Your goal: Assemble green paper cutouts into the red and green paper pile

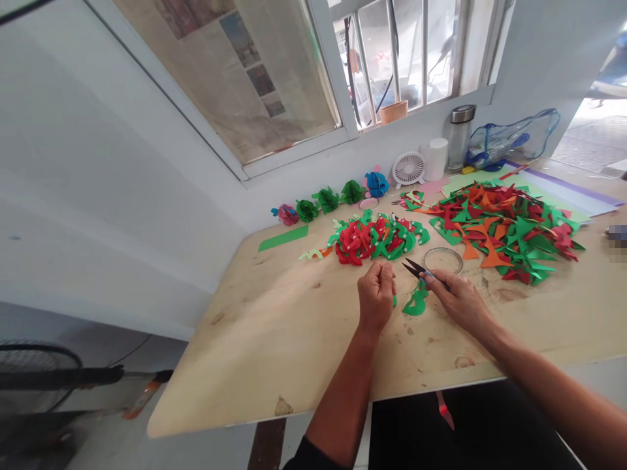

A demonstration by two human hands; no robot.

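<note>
My left hand (376, 288) is closed in a pinch above the wooden table (274, 326). A sliver of green paper (394, 301) shows at its side; the hand hides the rest. My right hand (455, 294) grips a pair of scissors (415, 267), dark blades slightly apart and pointing toward my left hand. Just below the blades is a wavy green paper cutout (415, 301). Beyond the hands lies a heap of red and green curved cutouts (360, 240). A roll of clear tape (443, 261) lies flat behind my right hand.
A large heap of red, orange and green paper scraps (499, 225) covers the right side. Along the wall stand folded green paper balls (326, 200), a small white fan (408, 168), a white cylinder (435, 158) and a glass bottle (460, 138). A green strip (283, 238) lies left.
</note>
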